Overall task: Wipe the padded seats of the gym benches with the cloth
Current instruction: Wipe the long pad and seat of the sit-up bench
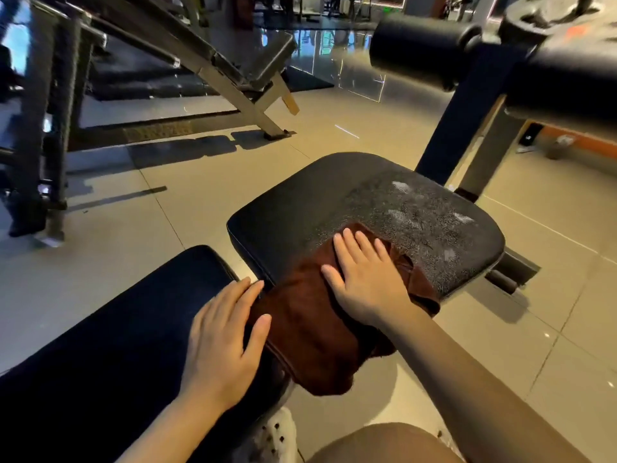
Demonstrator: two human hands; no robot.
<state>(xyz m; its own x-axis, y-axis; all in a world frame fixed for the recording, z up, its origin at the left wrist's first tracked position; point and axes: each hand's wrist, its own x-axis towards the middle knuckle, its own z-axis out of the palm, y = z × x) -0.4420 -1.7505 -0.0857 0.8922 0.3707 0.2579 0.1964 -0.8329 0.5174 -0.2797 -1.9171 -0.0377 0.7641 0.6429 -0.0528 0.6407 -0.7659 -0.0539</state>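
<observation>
Cloth (310,332), dark brown and rumpled, drapes off the seat (334,195) under both flat hands: right (364,279), left (222,342).

A black padded seat (317,198) and adjoining back pad (117,329) carry a brown cloth (307,329) draped across their gap.

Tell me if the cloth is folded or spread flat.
Folded: the cloth shows a doubled edge, bunched under the right hand.
</observation>
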